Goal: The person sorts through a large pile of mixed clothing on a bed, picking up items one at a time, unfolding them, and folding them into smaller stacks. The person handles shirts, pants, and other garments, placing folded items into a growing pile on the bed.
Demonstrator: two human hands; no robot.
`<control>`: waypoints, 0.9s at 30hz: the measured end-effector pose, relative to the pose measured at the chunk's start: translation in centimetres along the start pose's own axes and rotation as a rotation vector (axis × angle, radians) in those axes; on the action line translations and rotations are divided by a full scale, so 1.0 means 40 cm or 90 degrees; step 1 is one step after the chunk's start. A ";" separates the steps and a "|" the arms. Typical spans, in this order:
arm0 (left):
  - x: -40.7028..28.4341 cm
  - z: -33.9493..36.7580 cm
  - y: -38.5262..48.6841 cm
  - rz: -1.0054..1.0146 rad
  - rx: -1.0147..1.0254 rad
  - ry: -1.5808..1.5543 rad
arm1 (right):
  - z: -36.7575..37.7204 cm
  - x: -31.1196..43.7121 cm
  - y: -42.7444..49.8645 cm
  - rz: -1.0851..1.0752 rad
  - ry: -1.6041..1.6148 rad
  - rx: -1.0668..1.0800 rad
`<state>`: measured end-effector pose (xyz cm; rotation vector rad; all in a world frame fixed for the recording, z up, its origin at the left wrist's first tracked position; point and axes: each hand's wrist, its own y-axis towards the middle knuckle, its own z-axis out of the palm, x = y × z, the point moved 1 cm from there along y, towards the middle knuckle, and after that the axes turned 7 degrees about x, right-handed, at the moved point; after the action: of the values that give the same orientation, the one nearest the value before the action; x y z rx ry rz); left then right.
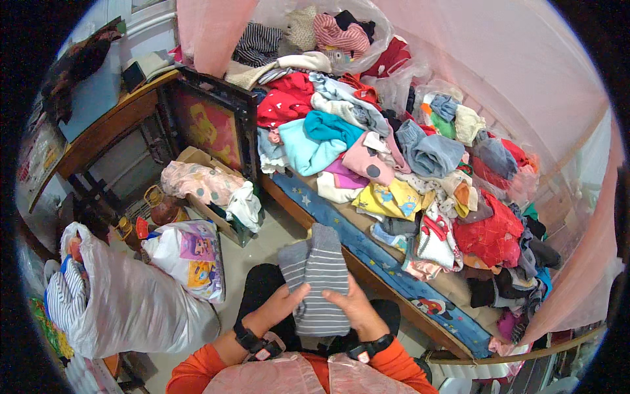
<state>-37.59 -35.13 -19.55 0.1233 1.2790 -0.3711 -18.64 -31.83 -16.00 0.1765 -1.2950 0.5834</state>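
Observation:
A pair of grey striped socks (326, 280) is held upright above my lap, the two lying side by side and partly overlapping. My left hand (283, 303) grips the lower left side, its thumb on the front. My right hand (354, 305) pinches the right edge, thumb also on the front. Beyond them a large heap of clothes lies on the bed, with a yellow printed garment (389, 199), a turquoise garment (307, 147), rolled blue jeans (430, 150) and a red garment (492, 231). Dark socks (485, 293) lie at the heap's right end.
The bed's wooden edge (389, 305) runs diagonally before my knees. At the left stand a stuffed white plastic bag (142, 295), a printed bag (197, 256) and a cardboard box (216, 216) with cloth on it. A wooden desk (106, 118) is behind; pink netting (585, 236) hangs at the right.

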 end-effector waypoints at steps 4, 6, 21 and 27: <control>0.045 -0.062 0.012 0.073 -0.099 0.098 | -0.071 0.129 -0.039 0.025 -0.152 0.032; 0.060 -0.094 0.001 0.183 -0.224 0.566 | -0.092 0.183 -0.074 0.056 -0.217 0.102; 0.118 -0.147 0.005 0.163 -0.253 0.790 | -0.024 0.719 0.133 -0.137 -0.603 -0.173; 0.117 -0.140 0.000 0.155 -0.258 0.788 | 0.045 1.101 0.500 -0.392 -0.081 0.078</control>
<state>-41.57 -34.41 -25.61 0.1680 2.4963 0.2582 -23.46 -2.20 21.95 0.6955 -1.2425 0.1227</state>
